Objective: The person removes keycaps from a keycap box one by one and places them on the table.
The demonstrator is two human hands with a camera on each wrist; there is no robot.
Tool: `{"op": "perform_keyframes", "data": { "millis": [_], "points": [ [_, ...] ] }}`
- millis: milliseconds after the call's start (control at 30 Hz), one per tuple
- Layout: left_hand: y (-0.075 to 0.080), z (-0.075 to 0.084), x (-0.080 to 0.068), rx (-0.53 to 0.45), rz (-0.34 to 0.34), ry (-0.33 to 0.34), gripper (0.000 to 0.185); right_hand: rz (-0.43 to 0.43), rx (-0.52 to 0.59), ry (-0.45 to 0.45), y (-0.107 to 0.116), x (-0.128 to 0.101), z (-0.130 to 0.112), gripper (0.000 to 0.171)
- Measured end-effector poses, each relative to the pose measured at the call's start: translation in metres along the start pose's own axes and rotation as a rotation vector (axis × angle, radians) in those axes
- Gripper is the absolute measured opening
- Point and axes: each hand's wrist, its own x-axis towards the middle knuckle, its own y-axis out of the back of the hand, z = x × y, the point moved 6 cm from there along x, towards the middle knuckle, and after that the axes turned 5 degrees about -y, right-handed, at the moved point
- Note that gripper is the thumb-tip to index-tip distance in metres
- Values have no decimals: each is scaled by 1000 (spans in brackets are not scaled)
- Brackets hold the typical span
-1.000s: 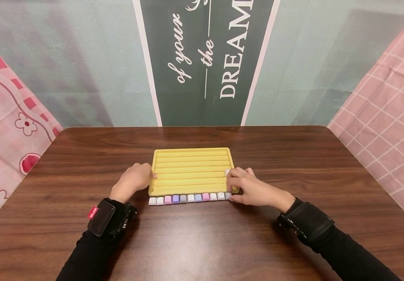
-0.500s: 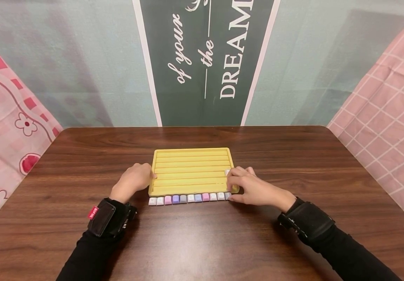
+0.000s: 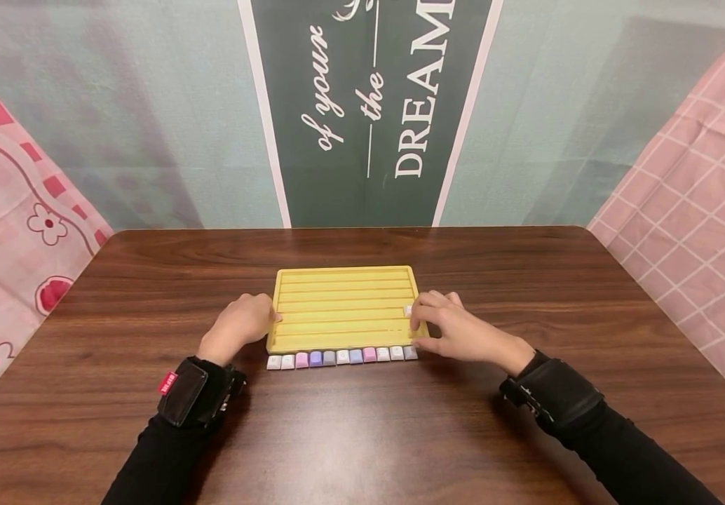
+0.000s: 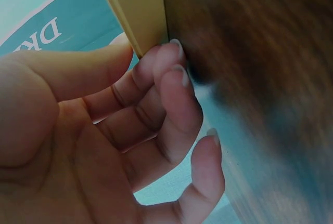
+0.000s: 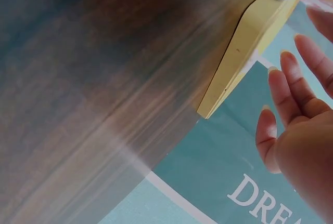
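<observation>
A yellow ridged tray (image 3: 345,303) lies flat on the table. My left hand (image 3: 242,322) pinches its left edge; in the left wrist view the thumb (image 4: 93,70) is on one face, with curled fingers against the side and underside. A row of several keycaps (image 3: 342,357), white, pink, purple, blue and grey, runs along the tray's front edge. One white keycap (image 3: 408,310) sits inside the tray at the right. My right hand (image 3: 457,330) hovers at the tray's right edge, loosely bent, just off the grey keycap (image 3: 410,353) ending the row. Nothing shows between its fingers.
The brown wooden table (image 3: 350,435) extends around the tray. Behind it hangs a green cloth (image 3: 350,196) with white lettering. Pink cloths stand at the left (image 3: 3,280) and right (image 3: 703,231).
My right hand has shifted slightly right, away from the row, uncovering the grey end keycap and more of the white one. The left hand and the tray stay in place.
</observation>
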Motion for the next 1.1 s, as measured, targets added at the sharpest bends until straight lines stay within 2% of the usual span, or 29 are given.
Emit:
{"op": "perform_keyframes", "data": {
  "millis": [633,900,1100],
  "points": [
    [0,1,0,7,-3,4,22,84,-75,-81,8,9,7,15],
    [0,1,0,10,-7,6,22,78,-99,-167,8,16,15,17],
    [0,1,0,1,-15,13,22,67,-89,-187,7,20,17,17]
  ]
}}
